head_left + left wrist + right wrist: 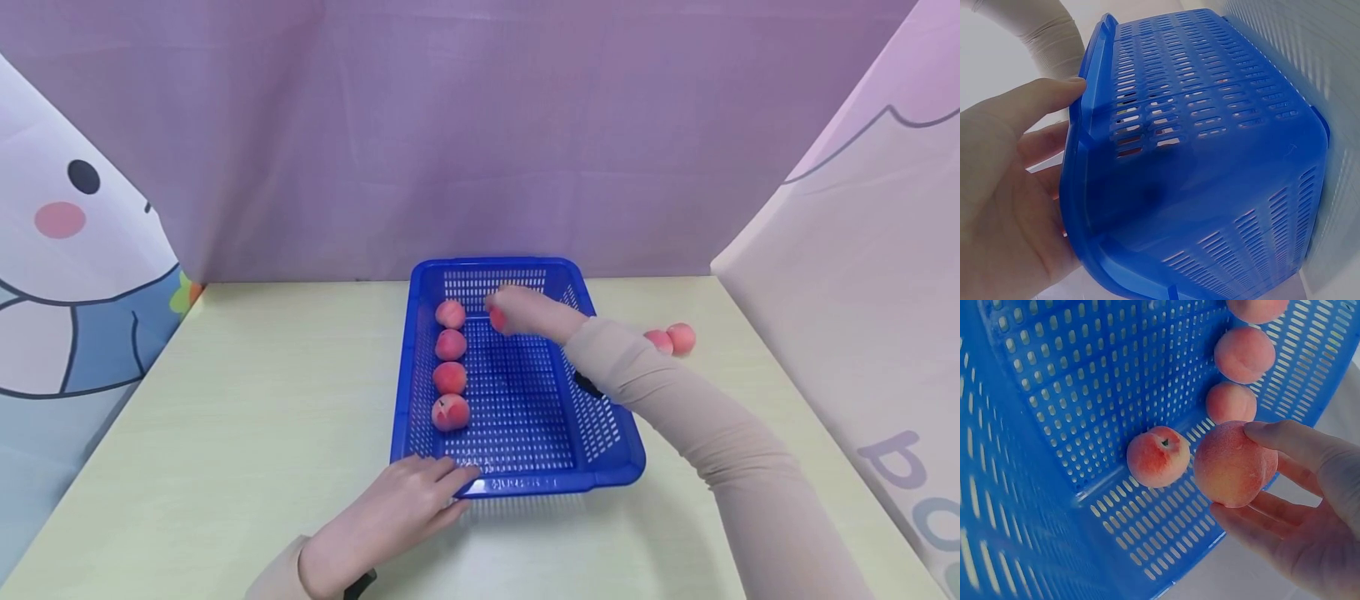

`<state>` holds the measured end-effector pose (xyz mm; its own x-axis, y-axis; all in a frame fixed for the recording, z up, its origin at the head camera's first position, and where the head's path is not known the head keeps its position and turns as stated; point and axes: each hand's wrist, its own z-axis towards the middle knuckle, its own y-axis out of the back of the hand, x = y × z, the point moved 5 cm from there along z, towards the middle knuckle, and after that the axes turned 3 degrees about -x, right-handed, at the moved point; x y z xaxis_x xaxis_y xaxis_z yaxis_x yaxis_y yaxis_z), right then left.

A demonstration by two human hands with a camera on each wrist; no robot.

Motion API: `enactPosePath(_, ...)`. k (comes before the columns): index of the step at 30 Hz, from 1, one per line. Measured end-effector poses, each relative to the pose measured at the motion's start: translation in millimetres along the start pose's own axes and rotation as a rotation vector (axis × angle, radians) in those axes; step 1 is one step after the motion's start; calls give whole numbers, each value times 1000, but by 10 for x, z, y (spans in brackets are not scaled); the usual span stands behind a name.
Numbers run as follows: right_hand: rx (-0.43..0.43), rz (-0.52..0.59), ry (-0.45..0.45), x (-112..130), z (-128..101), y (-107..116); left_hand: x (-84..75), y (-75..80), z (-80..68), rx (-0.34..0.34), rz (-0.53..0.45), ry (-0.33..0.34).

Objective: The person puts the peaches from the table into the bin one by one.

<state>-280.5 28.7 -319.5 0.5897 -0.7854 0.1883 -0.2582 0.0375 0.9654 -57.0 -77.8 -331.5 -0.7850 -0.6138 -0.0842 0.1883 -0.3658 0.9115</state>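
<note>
A blue slotted basket [403, 400] stands mid-table. Several peaches [451, 377] lie in a column along its left side. My right hand [517, 310] reaches over the basket's far end and holds one peach [497, 319] between thumb and fingers. In the right wrist view that peach [1235, 464] hangs just above the basket floor, beside a peach [1158, 456] lying there. My left hand [420, 492] rests with straight fingers on the basket's near left rim. In the left wrist view the thumb [1054, 94] lies against the rim of the basket [1210, 156].
Two more peaches [671, 339] lie on the pale table [262, 400] right of the basket, behind my right forearm. Purple cloth hangs at the back, printed panels stand at both sides.
</note>
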Motion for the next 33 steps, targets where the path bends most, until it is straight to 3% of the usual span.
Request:
enactPosePath(11, 25, -1, -18, -25, 27, -144, 5, -2, 0, 27, -5, 11)
enactPosePath(33, 37, -106, 3, -25, 69, -334, -7, 3, 5, 6, 0, -5)
